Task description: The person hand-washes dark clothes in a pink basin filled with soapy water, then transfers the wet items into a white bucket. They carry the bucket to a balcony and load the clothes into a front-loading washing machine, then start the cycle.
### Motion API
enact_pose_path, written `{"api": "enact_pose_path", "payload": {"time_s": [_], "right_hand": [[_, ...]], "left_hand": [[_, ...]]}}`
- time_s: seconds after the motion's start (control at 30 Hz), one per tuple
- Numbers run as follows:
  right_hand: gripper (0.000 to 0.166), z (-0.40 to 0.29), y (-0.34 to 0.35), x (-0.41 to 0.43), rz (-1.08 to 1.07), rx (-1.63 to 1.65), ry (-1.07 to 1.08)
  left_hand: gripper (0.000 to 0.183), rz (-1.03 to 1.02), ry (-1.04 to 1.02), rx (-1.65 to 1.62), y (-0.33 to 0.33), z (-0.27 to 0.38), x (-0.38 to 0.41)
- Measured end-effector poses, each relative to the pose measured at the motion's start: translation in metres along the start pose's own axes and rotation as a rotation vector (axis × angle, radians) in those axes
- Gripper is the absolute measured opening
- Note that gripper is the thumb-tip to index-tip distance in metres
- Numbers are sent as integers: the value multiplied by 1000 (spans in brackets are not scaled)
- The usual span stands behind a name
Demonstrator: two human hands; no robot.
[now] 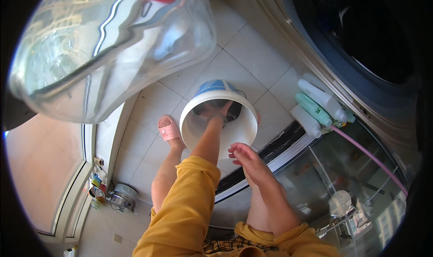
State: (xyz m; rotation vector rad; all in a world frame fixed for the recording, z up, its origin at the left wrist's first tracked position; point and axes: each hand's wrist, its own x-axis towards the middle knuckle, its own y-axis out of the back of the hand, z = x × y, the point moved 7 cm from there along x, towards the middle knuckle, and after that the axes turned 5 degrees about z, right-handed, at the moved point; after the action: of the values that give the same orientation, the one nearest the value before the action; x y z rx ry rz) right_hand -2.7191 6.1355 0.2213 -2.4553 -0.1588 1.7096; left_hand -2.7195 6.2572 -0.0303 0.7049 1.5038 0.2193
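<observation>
A white plastic bucket (249,123) with a blue printed outside lies before me, its mouth tilted towards me. My left hand (221,110) reaches deep inside it, over dark contents (235,112) that look like wet cloth. Whether the fingers grip anything there is hard to make out. Just outside the near right rim is my right hand (248,160), its fingers loosely bent and holding nothing. Both yellow sleeves are pushed up the forearms.
A clear plastic container (142,64) with a red part looms close at upper left. A front-loading washer door (358,37) is at upper right. Several bottles (314,108) and a pink tube (368,157) lie near a glass panel (304,175). Left stands a metal pot (123,199).
</observation>
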Motion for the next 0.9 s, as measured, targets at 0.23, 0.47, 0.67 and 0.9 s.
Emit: {"api": "enact_pose_path", "payload": {"time_s": [0.23, 0.47, 0.67, 0.9], "right_hand": [[22, 16, 13, 10, 85, 147, 57], [37, 67, 26, 10, 185, 367, -1], [47, 81, 2, -9, 273, 540, -242], [45, 102, -46, -37, 126, 608, -441]], "left_hand": [[78, 227, 169, -204, -20, 17, -4], [37, 180, -272, -363, 32, -44, 8], [40, 12, -494, -255, 105, -80, -105], [48, -86, -672, -12, 177, -64, -207]]}}
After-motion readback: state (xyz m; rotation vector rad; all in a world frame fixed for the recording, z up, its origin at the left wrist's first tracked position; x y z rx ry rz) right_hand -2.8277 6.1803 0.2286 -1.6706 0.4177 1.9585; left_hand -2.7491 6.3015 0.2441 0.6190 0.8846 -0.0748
